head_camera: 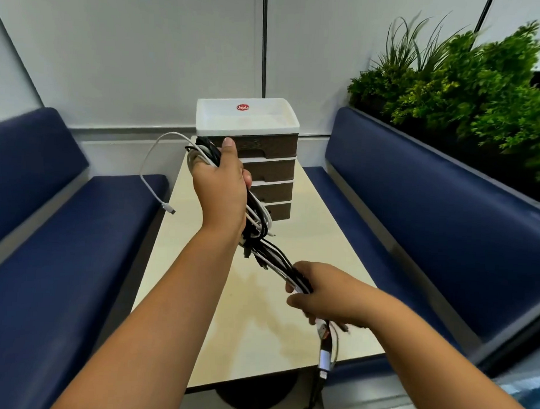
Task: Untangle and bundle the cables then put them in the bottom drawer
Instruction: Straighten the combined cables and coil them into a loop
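My left hand point(222, 187) is raised above the middle of the table point(332, 237), fingers and thumb curled round the upper end of the cable bundle point(270, 253). My right hand point(317, 293) is lower and nearer to me, over the near right part of the table, fingers wrapped round the bundle's other end. The bundle, black and white leads together, runs slantwise between the two hands, held clear of the tabletop.

One white cable point(150, 169) loops out to the left from my left hand; its plug hangs over the left bench point(63, 227). Several plug ends dangle below my right hand, past the table's near edge.

Drawer unit point(264, 161) stands at the far end of the table, all drawers closed. Bottom drawer point(279, 210) partly hidden behind the bundle.
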`<state>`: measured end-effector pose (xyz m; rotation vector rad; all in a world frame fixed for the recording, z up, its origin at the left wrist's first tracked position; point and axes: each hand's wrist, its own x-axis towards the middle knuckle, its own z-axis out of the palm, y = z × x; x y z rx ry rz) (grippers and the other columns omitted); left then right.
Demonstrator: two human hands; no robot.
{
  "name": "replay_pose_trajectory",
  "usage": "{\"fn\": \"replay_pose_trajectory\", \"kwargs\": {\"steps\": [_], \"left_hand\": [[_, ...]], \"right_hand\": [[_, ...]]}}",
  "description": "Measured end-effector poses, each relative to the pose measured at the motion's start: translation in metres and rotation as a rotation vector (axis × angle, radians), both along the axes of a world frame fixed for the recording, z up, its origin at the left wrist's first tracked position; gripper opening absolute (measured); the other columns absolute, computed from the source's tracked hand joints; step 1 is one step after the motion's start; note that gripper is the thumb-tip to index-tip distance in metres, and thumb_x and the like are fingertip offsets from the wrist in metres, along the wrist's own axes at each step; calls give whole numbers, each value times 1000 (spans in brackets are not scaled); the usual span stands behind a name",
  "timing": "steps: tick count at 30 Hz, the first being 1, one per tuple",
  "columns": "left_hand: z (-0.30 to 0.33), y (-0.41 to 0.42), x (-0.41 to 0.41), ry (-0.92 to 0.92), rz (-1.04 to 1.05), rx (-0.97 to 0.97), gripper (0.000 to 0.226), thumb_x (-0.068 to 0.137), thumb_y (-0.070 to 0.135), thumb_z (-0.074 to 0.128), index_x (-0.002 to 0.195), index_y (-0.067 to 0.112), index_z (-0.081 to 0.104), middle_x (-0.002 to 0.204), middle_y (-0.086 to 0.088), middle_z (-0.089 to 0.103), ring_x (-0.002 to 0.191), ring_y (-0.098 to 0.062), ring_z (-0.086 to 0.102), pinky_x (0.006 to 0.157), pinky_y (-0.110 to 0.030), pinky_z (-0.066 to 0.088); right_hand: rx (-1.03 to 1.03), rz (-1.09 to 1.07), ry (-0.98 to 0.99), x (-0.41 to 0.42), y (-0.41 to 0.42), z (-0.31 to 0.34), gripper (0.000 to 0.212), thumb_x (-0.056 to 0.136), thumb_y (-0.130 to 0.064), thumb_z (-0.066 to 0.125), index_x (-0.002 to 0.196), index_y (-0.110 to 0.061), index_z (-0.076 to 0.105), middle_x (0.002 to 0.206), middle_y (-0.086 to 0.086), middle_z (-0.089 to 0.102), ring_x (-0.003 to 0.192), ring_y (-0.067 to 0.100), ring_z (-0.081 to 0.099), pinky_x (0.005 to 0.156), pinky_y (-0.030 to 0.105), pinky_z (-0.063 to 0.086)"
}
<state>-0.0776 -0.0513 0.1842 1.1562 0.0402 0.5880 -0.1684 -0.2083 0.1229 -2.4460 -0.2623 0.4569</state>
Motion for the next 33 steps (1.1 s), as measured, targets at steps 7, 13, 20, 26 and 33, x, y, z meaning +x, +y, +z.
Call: {"fn": "replay_pose_trajectory", "kwargs": {"steps": [7,13,20,26,33], "left_hand": [[-8,-4,-1,122,13,179,22,94,34,56,82,20,45,44,11,48,45,-13,48,60,-34,46],[3,-6,-17,422,-587,139,18,92,26,63,86,11,55,59,-1,49,55,-15,50,56,-28,46],[6,4,-31,435,-1056,195,20,86,16,60,98,1,65,85,-18,60,75,-28,60,68,-38,52],[1,2,-38,424,-1187,212,21,89,16,52,78,4,65,70,-12,55,59,-20,57,51,-30,51],[-4,1,-41,393,-1452,17,56,78,40,62,114,-1,52,102,-23,52,90,-34,54,79,-40,49]], "right_hand": [[-685,308,-401,1,0,76,18,98,-30,53,114,-22,52,90,-3,55,80,21,49,66,31,35],[-637,505,-551,14,4,126,26,86,-31,70,112,-30,63,97,-10,66,81,10,53,69,23,40],[-378,521,-573,24,4,137,28,72,-42,80,88,-33,59,82,-9,66,67,17,68,58,37,56],[-484,559,-775,14,8,143,61,59,-55,85,71,-33,29,74,-15,44,66,2,44,52,19,29],[-528,535,-678,25,2,142,66,47,-69,82,82,-38,36,84,-18,43,76,0,43,58,20,30]]}}
